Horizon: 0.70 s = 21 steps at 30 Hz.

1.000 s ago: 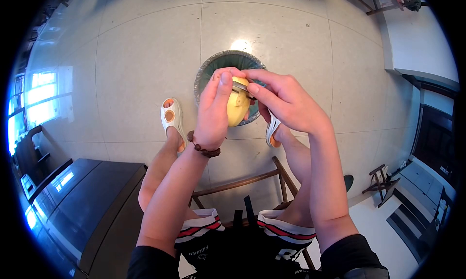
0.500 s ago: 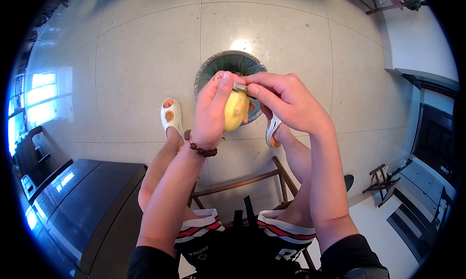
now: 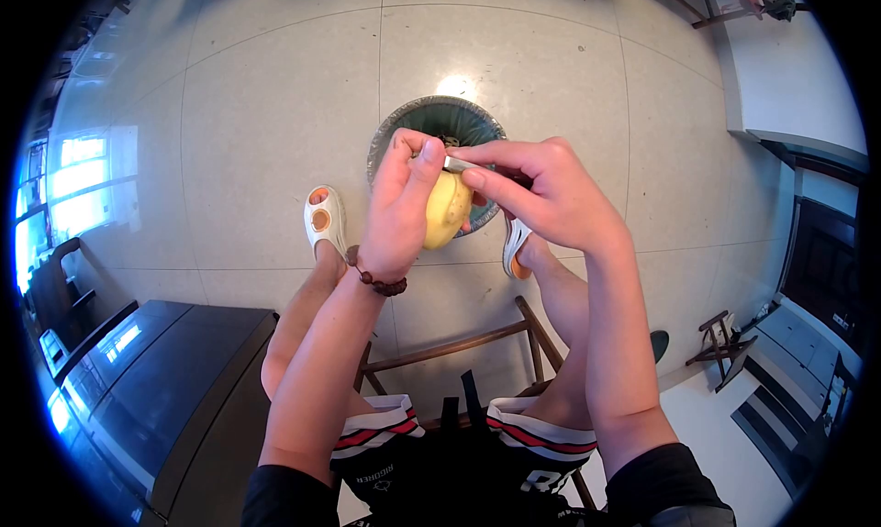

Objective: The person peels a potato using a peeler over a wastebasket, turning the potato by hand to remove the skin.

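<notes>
A pale yellow, largely bare potato [image 3: 447, 210] is in my left hand [image 3: 401, 192], its fingers wrapped around the far side and the thumb pointing up along the near side. My right hand [image 3: 541, 183] is closed on a small bladed tool [image 3: 457, 165], pinched between thumb and forefinger. Its short silver edge lies at the top end of the potato, and something dark, like a handle, shows inside the palm. Beneath both hands stands a round bin [image 3: 374, 146] with a dark green liner and some scraps inside, partly hidden by the hands.
Light floor tiles [image 3: 275, 87] surround the bin. My feet, in white sandals [image 3: 323, 217], rest either side of it. A wooden stool frame [image 3: 450, 346] is below me. To the left is a dark glossy table [image 3: 165, 371]; a white cabinet [image 3: 794, 77] stands at the upper right.
The right hand's blade has shifted slightly at the potato's top end, and the potato has turned a little. The left hand's fingers have moved slightly; both hands keep their hold.
</notes>
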Motion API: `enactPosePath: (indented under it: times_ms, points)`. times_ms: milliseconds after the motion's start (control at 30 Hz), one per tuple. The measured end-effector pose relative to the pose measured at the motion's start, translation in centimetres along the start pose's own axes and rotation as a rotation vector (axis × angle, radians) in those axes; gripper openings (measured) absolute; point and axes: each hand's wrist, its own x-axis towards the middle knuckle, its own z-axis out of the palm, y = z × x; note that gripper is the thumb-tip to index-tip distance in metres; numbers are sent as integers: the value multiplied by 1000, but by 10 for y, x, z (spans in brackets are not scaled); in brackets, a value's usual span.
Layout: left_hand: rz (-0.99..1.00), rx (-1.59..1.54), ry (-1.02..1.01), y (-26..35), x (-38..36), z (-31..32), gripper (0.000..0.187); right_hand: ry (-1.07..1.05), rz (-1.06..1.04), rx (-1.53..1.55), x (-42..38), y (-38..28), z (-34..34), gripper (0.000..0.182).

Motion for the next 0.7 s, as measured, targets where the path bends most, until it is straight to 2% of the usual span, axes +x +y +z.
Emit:
enactPosePath:
  times_ms: [300,433,500,567,700]
  points:
    - [-3,-16,37,1,1,-3,27,7,8,36,0,-1,3,28]
    - [37,-5,77,-11,2,-11,36,1,40,23,0,-3,3,29]
    - [53,38,89,-14,2,-13,40,38,-29,-21,-1,0,5,29]
    - [13,-11,134,-13,1,-9,49,34,-4,2,1,-2,6,29]
    - [-14,29,196,-7,0,-1,54,24,54,31,2,-3,7,28]
